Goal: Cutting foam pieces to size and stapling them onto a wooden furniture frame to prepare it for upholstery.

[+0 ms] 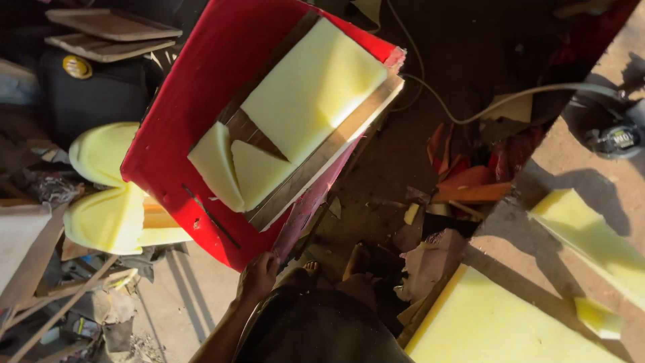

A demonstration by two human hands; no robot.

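Gripping the red panel (195,101) at its bottom edge, one hand (259,274), prob. the left; can't tell for sure; other hand out of view; panel tilted, w/ pale yellow foam (306,101) on a board; loose foam sheets (497,323) at 4 o'clock; foam cushion (107,202) at 9 o'clock.

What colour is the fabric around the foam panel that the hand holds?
Red fabric, around pale yellow foam; head view shows it.

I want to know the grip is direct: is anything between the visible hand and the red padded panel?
Nothing visible. The hand grips the lower edge of the red panel directly, with no scrap or foam between them. The other hand is out of view.
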